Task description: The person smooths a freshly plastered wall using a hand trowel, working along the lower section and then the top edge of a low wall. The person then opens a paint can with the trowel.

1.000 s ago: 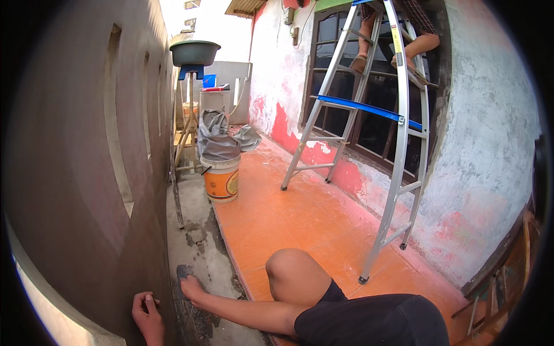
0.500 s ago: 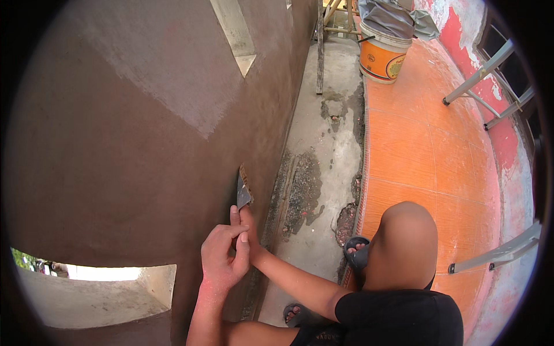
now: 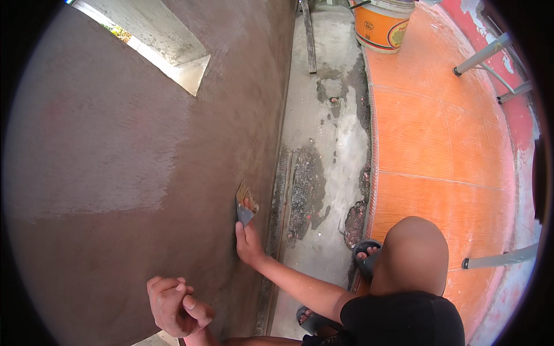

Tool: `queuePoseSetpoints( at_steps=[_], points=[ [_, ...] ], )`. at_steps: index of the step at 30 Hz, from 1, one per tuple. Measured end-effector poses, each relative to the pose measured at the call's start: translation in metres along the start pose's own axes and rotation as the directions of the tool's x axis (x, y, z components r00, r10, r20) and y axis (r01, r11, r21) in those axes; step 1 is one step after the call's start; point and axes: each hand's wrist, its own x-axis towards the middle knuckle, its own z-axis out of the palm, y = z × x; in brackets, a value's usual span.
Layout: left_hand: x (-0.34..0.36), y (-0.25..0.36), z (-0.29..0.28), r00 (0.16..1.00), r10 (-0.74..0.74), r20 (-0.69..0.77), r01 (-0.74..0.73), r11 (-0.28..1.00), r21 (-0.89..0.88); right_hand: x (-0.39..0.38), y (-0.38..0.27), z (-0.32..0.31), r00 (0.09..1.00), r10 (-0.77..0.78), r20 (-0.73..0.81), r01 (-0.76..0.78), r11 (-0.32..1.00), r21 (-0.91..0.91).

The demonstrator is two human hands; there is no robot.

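Brown-grey wall [image 3: 104,155] takes up the left side, then a patchy concrete strip [image 3: 340,155], with orange tiles [image 3: 415,132] on the right and an orange-white bucket [image 3: 381,26] at the far end. Right hand [image 3: 251,245] has a flat grey-and-tan scraper [image 3: 246,214] gripped, right by the wall, can't tell if touching. Left hand [image 3: 179,305], nearer and further left, is just a loose fist.
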Motion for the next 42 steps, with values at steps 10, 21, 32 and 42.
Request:
queuePoseSetpoints(
  at_steps=[10, 21, 32, 42],
  points=[
    [-0.004, 0.000, 0.004, 0.987, -0.068, 0.149, 0.049, 0.991, 0.127, -0.026, 0.041, 0.000, 0.935, 0.355, 0.024, -0.355, 0.927, 0.125],
    [0.010, 0.027, -0.010, 0.913, -0.389, 0.122, 0.381, 0.921, 0.084, 0.097, -0.018, -0.014, 0.989, 0.115, -0.095, -0.096, 0.978, 0.187],
    [0.013, 0.028, -0.015, 0.854, -0.503, 0.132, 0.501, 0.864, 0.051, 0.090, 0.037, -0.008, 0.931, 0.264, -0.252, -0.196, 0.944, 0.265],
    [0.013, 0.041, -0.021, 0.829, -0.552, 0.086, 0.553, 0.833, 0.021, -0.142, 0.024, 0.034, 0.642, 0.767, 0.010, -0.717, 0.595, 0.364]
  ],
)
